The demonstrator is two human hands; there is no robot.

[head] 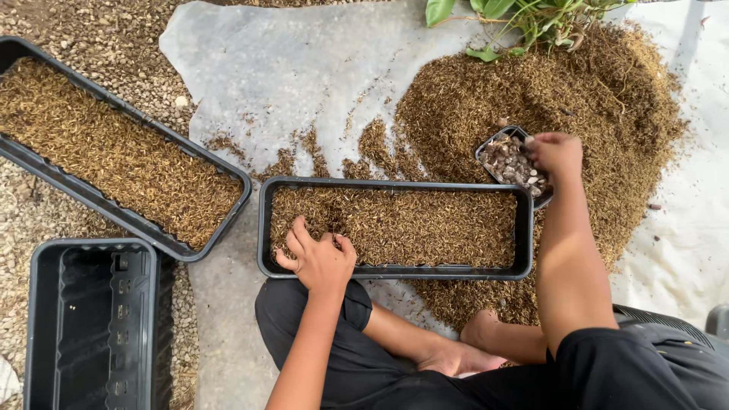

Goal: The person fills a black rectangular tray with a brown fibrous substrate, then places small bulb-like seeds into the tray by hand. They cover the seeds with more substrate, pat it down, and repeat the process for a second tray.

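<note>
Centrally, your left hand [319, 258] rests spread open on the husk-filled black tray [395, 269]; at two o'clock, your right hand [558, 156] grips a small pot [507, 161].

No packages, labels, signs or screens appeared in the head view.

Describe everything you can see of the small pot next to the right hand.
The small black pot looks like thin plastic, tilted on the brown husk heap beyond the far right corner of the long black trough. Grey-brown lumps fill it. The right hand grips its right rim, its fingers over the edge.
</note>
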